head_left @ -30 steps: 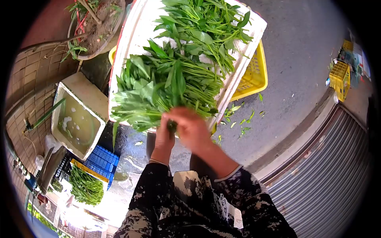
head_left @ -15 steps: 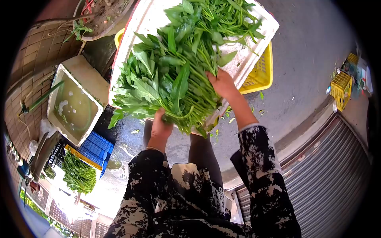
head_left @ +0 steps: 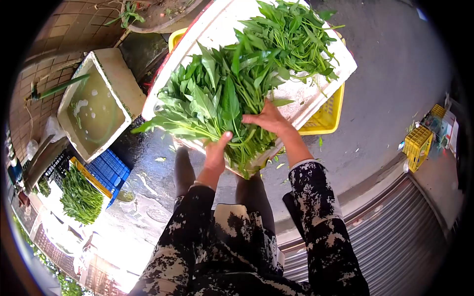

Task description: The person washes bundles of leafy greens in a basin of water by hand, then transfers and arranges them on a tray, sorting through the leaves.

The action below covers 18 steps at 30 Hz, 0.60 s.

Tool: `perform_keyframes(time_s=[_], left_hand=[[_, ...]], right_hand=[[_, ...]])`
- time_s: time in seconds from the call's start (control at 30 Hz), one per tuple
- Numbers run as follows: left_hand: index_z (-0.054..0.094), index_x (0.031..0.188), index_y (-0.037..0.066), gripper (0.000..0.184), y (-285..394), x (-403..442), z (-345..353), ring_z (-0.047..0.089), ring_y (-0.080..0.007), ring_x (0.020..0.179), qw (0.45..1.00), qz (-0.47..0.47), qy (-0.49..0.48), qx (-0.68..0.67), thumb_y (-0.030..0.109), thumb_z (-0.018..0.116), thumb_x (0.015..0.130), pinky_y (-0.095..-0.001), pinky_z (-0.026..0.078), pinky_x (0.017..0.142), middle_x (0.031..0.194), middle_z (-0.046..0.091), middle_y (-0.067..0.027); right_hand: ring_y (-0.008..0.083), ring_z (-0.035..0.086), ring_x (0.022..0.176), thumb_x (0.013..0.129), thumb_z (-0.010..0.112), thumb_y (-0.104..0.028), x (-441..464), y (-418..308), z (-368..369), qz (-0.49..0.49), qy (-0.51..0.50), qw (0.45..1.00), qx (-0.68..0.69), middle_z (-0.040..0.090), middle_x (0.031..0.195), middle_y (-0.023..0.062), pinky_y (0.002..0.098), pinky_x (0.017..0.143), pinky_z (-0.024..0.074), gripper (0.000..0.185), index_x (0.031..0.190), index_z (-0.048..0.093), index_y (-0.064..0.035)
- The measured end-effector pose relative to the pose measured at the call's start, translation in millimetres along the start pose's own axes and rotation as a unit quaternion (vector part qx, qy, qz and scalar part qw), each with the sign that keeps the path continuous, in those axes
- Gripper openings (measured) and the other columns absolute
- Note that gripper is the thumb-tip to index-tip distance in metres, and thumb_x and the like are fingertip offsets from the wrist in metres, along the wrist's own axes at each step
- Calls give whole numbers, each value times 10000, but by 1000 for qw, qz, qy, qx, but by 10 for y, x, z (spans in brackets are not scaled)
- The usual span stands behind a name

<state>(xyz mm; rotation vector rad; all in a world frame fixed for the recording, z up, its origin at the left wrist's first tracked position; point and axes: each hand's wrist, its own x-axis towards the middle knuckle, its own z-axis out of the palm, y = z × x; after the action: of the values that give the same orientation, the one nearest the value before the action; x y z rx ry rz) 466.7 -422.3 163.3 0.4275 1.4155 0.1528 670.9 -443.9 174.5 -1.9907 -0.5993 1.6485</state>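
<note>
A big bundle of water spinach (head_left: 212, 98) lies on a white foam tray (head_left: 217, 29), leaves to the upper left and stems toward me. My left hand (head_left: 215, 152) grips the bundle's lower left side, its thumb over the stems and its fingers hidden below. On the right side, my right hand (head_left: 270, 121) is around the stems, thumb laid across the top and fingertips hidden among the greens. Beyond the bundle, a second looser heap of the same greens (head_left: 301, 42) spreads on the tray's far end, with no hand on it.
Beneath the tray is a yellow crate (head_left: 326, 116). To the left stand a foam box of water (head_left: 94, 106), a green hose (head_left: 61, 86), a blue crate (head_left: 111, 170) and more greens (head_left: 81, 197). At right are another yellow crate (head_left: 417, 143) and a ribbed shutter (head_left: 385, 232).
My right hand has shifted slightly down and inward, its thumb now across the stems. The left hand's thumb has lifted over the bundle. The view has shifted a little.
</note>
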Motion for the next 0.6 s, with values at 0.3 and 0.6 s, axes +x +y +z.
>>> perform_keyframes(time_s=[0.3, 0.6], left_hand=[[428, 1246, 63, 603, 261, 9, -599, 538, -243, 1041, 945, -16, -281, -167, 436, 581, 798, -389, 442, 903, 1174, 535, -103], [434, 1223, 20, 489, 819, -18, -1703, 581, -231, 975, 913, -92, -372, -142, 224, 572, 801, -376, 483, 857, 1135, 552, -117]], right_hand=[[294, 528, 1037, 542, 777, -499, -103, 12, 199, 140, -66, 984, 90, 530, 1137, 235, 331, 909, 404, 973, 1190, 422, 133], [241, 501, 1098, 671, 720, -223, -909, -774, 1098, 147, 40, 933, 325, 521, 1189, 144, 342, 947, 397, 746, 1281, 366, 23]])
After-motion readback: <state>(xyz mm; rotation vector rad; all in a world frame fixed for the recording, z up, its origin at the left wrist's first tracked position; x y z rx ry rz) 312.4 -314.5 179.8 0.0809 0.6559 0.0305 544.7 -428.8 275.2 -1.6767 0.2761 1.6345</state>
